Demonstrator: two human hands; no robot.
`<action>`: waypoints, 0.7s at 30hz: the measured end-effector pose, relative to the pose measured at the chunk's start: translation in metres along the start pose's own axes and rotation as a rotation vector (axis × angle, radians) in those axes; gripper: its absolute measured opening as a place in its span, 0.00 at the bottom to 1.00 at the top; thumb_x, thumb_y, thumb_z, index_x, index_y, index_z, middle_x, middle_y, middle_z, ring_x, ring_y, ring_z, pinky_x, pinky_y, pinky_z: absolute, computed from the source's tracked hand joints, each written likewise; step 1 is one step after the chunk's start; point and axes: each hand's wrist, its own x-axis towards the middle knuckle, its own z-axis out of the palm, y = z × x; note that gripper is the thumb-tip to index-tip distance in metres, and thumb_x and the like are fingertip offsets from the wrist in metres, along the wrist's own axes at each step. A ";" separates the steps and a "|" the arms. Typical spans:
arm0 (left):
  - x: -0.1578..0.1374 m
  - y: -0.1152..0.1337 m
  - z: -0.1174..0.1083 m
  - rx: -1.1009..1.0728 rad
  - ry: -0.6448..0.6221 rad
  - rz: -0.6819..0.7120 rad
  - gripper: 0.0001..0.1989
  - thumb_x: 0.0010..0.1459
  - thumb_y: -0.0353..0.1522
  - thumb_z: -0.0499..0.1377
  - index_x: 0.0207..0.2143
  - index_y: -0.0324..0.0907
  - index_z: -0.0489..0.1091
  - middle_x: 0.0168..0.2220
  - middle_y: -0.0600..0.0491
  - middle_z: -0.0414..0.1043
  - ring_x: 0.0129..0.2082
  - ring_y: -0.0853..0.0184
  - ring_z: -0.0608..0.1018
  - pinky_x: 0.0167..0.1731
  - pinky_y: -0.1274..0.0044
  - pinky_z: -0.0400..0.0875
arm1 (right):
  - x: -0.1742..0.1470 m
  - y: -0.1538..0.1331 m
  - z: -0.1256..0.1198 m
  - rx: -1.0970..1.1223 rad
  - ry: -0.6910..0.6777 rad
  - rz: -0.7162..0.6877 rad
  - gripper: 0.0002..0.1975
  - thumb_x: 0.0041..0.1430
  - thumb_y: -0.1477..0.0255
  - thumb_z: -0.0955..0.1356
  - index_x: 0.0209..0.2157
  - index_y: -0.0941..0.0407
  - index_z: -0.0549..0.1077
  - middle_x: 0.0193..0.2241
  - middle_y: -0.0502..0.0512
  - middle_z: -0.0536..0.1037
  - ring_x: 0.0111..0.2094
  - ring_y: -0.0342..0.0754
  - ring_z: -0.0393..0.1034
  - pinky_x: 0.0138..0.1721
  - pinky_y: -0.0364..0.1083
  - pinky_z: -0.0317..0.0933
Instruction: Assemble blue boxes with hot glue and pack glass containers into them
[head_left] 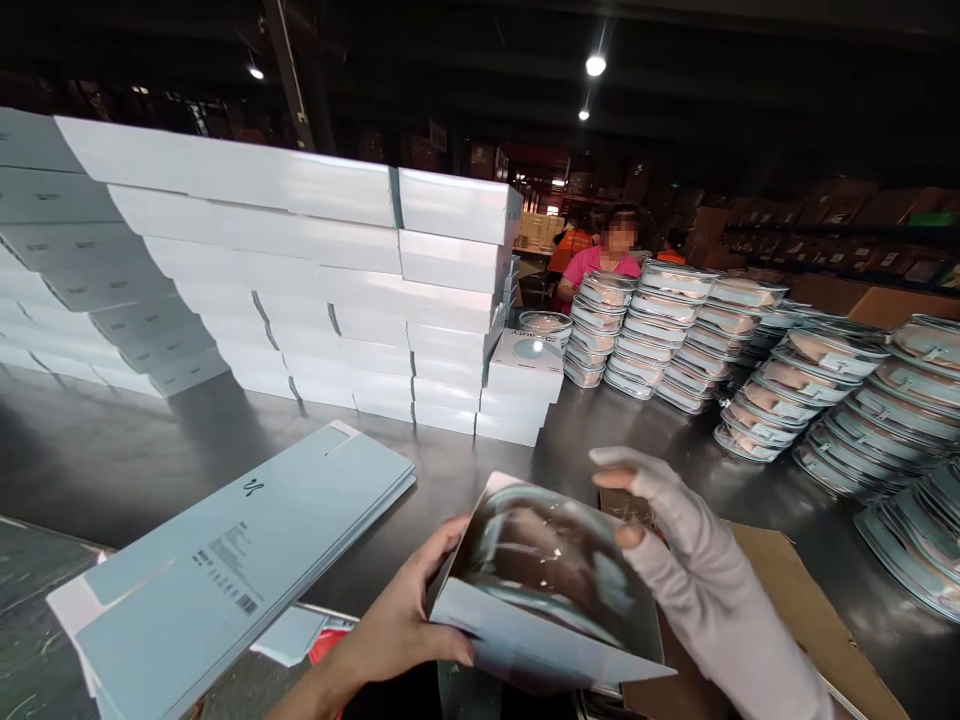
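My left hand (409,610) grips a pale open-topped carton (547,640) at its left side, thumb on the near wall and fingers behind. Inside the carton lies a round item in clear, shiny plastic (544,550), brownish in the middle. My right hand (690,560), in a white glove with bare fingertips, is by the carton's right rim. Its fingers and thumb are apart with nothing between them; whether the thumb touches the rim I cannot tell. Flat folded light-blue cartons (300,530) with printing and a barcode lie in a pile to the left.
A wall of closed white boxes (322,290) stands along the back of the metal table (450,460). Tall stacks of round clear packages (660,320) fill the right side. Brown cardboard (802,610) lies under my right arm. A person in pink (600,262) is behind the stacks.
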 end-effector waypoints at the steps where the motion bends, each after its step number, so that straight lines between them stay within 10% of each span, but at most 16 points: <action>1: -0.004 -0.005 0.000 -0.016 0.011 0.002 0.58 0.35 0.61 0.73 0.65 0.45 0.65 0.62 0.42 0.70 0.62 0.39 0.70 0.63 0.57 0.65 | -0.014 0.007 0.008 0.029 0.061 0.030 0.10 0.68 0.66 0.69 0.50 0.44 0.75 0.55 0.47 0.79 0.58 0.40 0.73 0.60 0.36 0.61; 7: -0.023 -0.019 0.001 0.062 0.140 0.060 0.55 0.49 0.58 0.70 0.71 0.46 0.54 0.72 0.37 0.52 0.67 0.38 0.65 0.63 0.51 0.64 | -0.101 0.054 0.051 0.305 0.016 0.349 0.28 0.68 0.50 0.64 0.66 0.43 0.63 0.71 0.53 0.60 0.71 0.54 0.56 0.67 0.49 0.58; 10: -0.026 -0.011 0.008 0.217 0.154 0.300 0.43 0.53 0.61 0.63 0.62 0.44 0.67 0.75 0.41 0.39 0.72 0.37 0.52 0.68 0.52 0.55 | -0.112 0.054 0.076 0.328 0.043 0.380 0.29 0.64 0.44 0.64 0.58 0.46 0.75 0.74 0.52 0.52 0.72 0.66 0.51 0.68 0.60 0.57; 13: -0.024 0.001 0.022 0.271 0.230 0.299 0.34 0.65 0.60 0.48 0.52 0.44 0.73 0.71 0.41 0.51 0.69 0.40 0.60 0.65 0.53 0.59 | -0.103 0.039 0.096 0.447 0.167 0.433 0.24 0.69 0.50 0.62 0.58 0.46 0.74 0.72 0.53 0.59 0.67 0.65 0.63 0.60 0.59 0.68; 17: -0.022 0.009 0.039 0.197 0.546 0.221 0.18 0.72 0.49 0.48 0.53 0.50 0.63 0.69 0.44 0.58 0.69 0.50 0.63 0.63 0.57 0.62 | -0.091 0.016 0.110 0.464 0.279 0.552 0.31 0.74 0.60 0.59 0.73 0.41 0.47 0.72 0.54 0.58 0.67 0.58 0.63 0.62 0.56 0.67; 21: -0.024 0.016 0.031 0.270 0.426 0.100 0.18 0.73 0.46 0.45 0.53 0.49 0.68 0.68 0.45 0.59 0.68 0.51 0.63 0.63 0.60 0.63 | -0.095 0.024 0.081 0.280 0.163 0.537 0.35 0.73 0.61 0.60 0.74 0.40 0.38 0.74 0.52 0.54 0.71 0.53 0.55 0.67 0.56 0.59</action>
